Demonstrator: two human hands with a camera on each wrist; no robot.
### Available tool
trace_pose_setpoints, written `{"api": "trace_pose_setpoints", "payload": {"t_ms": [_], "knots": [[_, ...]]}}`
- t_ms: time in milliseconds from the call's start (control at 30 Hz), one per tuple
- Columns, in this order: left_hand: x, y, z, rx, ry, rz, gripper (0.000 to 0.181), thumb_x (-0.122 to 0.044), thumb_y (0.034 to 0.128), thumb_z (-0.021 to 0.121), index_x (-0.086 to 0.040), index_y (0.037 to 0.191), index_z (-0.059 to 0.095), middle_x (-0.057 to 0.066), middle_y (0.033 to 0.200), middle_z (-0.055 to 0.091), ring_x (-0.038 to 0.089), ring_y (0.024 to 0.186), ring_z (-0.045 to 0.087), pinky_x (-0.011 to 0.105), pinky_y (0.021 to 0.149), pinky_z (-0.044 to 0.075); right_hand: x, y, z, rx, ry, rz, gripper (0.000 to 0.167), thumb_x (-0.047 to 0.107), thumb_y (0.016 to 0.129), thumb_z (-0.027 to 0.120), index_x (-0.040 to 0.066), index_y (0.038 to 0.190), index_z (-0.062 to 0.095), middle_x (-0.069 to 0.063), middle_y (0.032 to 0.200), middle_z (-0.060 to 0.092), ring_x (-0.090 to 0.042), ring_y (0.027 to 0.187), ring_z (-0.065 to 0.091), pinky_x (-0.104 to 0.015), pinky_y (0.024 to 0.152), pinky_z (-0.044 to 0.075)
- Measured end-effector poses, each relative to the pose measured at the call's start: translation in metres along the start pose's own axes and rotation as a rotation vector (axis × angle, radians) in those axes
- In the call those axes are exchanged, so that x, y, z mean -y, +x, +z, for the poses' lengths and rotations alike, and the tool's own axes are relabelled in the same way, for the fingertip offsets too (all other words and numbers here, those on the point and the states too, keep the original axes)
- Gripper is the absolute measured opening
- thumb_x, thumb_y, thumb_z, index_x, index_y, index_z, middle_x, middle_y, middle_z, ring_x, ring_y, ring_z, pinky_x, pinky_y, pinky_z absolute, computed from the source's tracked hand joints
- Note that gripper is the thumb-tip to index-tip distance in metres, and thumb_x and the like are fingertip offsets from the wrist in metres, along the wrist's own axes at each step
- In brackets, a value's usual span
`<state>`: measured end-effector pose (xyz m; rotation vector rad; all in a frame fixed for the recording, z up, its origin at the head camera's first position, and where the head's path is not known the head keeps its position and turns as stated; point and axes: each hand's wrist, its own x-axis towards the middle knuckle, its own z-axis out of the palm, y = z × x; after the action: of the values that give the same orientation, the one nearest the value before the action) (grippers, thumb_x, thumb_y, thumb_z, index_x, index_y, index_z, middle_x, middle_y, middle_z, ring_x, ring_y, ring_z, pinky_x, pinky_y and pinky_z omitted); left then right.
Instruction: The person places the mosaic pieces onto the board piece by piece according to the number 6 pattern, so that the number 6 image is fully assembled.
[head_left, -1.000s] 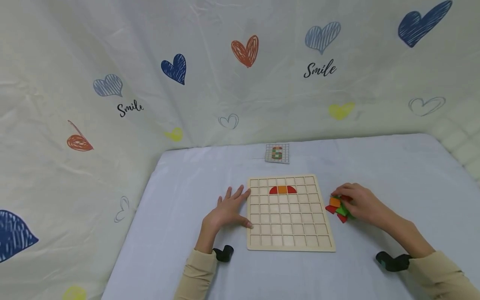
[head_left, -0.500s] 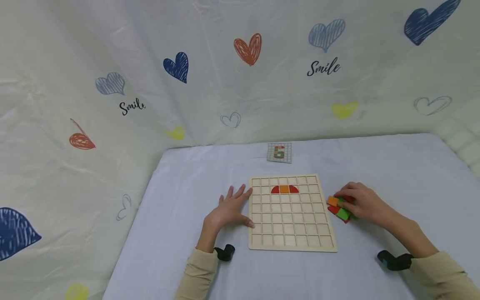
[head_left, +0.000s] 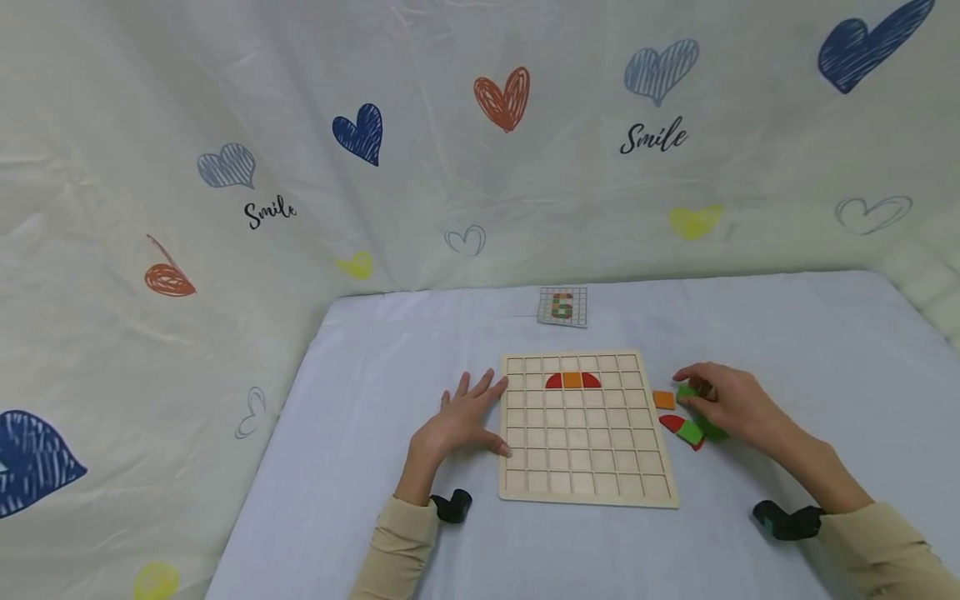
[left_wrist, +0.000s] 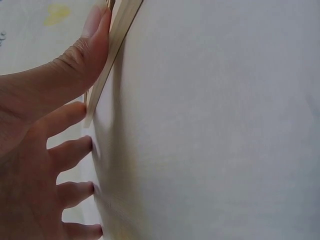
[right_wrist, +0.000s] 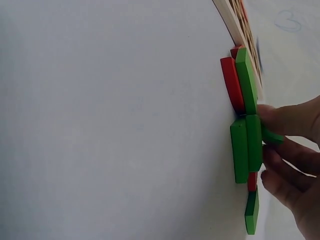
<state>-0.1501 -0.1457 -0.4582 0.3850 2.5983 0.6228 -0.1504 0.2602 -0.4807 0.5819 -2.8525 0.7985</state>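
A pale wooden grid board (head_left: 588, 437) lies on the table, with two red quarter-round tiles and an orange square tile (head_left: 572, 380) between them in its upper rows. My left hand (head_left: 459, 427) rests spread at the board's left edge, thumb and index fingertip touching it. Right of the board, my right hand (head_left: 731, 404) pinches a green tile (head_left: 686, 393) between thumb and fingers. Below it lie several loose tiles: a red quarter-round one (head_left: 671, 422), a green one (head_left: 691, 433), and more, partly hidden by the hand. In the right wrist view, green tiles (right_wrist: 240, 150) stand stacked near the fingertips.
Behind the board lies a small card (head_left: 563, 307) with a gridded coloured pattern. A loose orange square tile (head_left: 663, 400) sits close to the board's right edge. A white cloth covers the table (head_left: 360, 375), and a sheet printed with hearts hangs behind it.
My right hand has shifted among the loose tiles and spread them, and a green tile now shows in its fingers. The orange tile lies apart. My left hand stays at the board.
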Motion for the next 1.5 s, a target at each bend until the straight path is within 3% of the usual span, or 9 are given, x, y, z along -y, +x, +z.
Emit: {"api": "trace_pose_setpoints", "payload": {"t_ms": [133,233,433,600,733,1033,1500], "knots": [[0.0,0.0,0.001,0.003,-0.004,-0.003,0.111,-0.037,0.075,0.092,-0.023,0.164,0.029,0.003,0.174,0.012,0.042,0.159,-0.003,0.07,0.123,0.004,-0.002,0.001,0.002,-0.107,-0.025,-0.1,0.027,-0.008,0.073,0.085,0.002,0.096,0.077,-0.004,0.088,0.073,-0.01,0.07,0.058,-0.023,0.061,0.053],[-0.001,0.0,0.001,0.003,-0.006,-0.004,0.111,-0.037,0.075,0.092,-0.023,0.164,0.029,0.003,0.174,0.012,0.042,0.159,-0.003,0.07,0.123,0.004,-0.003,0.002,0.003,-0.14,-0.028,-0.136,0.025,-0.01,0.073,0.085,0.002,0.094,0.078,-0.005,0.088,0.075,-0.013,0.07,0.062,-0.024,0.062,0.055],[-0.001,-0.001,-0.001,0.003,-0.006,-0.002,0.11,-0.037,0.0754,0.092,-0.023,0.164,0.028,0.003,0.174,0.012,0.042,0.159,-0.003,0.07,0.123,0.004,0.0,0.006,0.002,-0.141,-0.012,-0.127,0.025,-0.009,0.075,0.084,-0.001,0.097,0.077,-0.01,0.091,0.077,-0.025,0.075,0.07,-0.028,0.065,0.059],[-0.001,-0.001,-0.001,0.004,-0.005,-0.002,0.11,-0.037,0.0756,0.092,-0.023,0.165,0.028,0.003,0.174,0.012,0.041,0.159,-0.003,0.069,0.123,0.004,0.003,0.008,0.001,-0.16,0.011,-0.139,0.027,-0.011,0.074,0.083,0.001,0.097,0.077,-0.009,0.093,0.077,-0.026,0.076,0.072,-0.025,0.066,0.059],[-0.002,-0.001,-0.001,0.004,-0.001,0.001,0.11,-0.037,0.0754,0.092,-0.022,0.164,0.029,0.004,0.174,0.013,0.042,0.159,-0.002,0.07,0.123,0.005,0.008,0.009,0.002,-0.144,0.039,-0.14,0.027,-0.012,0.074,0.083,0.0,0.098,0.077,-0.009,0.092,0.077,-0.025,0.075,0.072,-0.025,0.065,0.06],[-0.001,0.0,-0.001,0.008,-0.001,-0.005,0.111,-0.038,0.0756,0.092,-0.024,0.165,0.028,0.002,0.174,0.012,0.041,0.16,-0.004,0.07,0.123,0.004,0.017,0.012,0.006,-0.054,0.129,-0.058,0.035,-0.012,0.078,0.079,-0.008,0.112,0.072,-0.021,0.105,0.074,-0.035,0.086,0.072,-0.043,0.072,0.062],[-0.002,0.0,-0.002,0.015,0.003,-0.012,0.111,-0.038,0.0759,0.092,-0.024,0.165,0.027,0.002,0.174,0.011,0.041,0.16,-0.004,0.069,0.123,0.003,0.03,0.021,0.009,-0.018,0.155,-0.081,0.032,-0.008,0.082,0.079,-0.007,0.113,0.073,-0.018,0.106,0.073,-0.032,0.088,0.073,-0.042,0.074,0.063]]}}
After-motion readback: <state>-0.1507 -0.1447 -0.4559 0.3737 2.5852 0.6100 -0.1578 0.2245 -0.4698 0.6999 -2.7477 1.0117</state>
